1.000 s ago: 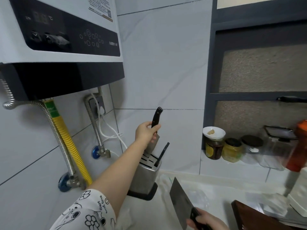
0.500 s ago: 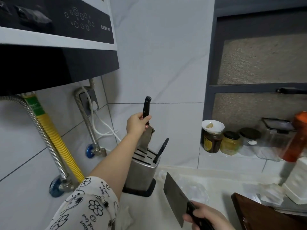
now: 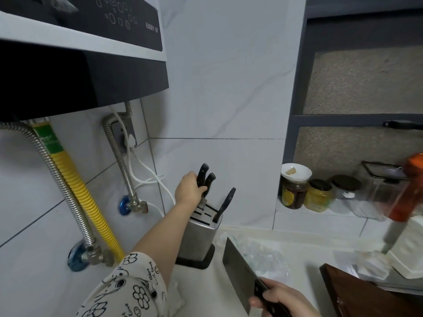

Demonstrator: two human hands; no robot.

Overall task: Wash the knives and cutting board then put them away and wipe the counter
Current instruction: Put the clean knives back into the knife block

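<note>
- Tiled corner counter (image 3: pixel 304 250), knife block (image 3: pixel 198 234) by wall
- Left hand (image 3: pixel 188 191) gripping knife (image 3: pixel 202 177), now lowered into block
- Right hand (image 3: pixel 281 300) clamped on cleaver (image 3: pixel 238 268), unchanged
- Jars (image 3: pixel 295 191) right

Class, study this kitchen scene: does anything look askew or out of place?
Yes. One black-handled knife leans sideways in the steel knife block instead of sitting straight, and a small dish is perched atop a jar.

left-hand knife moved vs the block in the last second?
Yes. The knife in the left hand went down into the block; its blade barely shows now.
</note>
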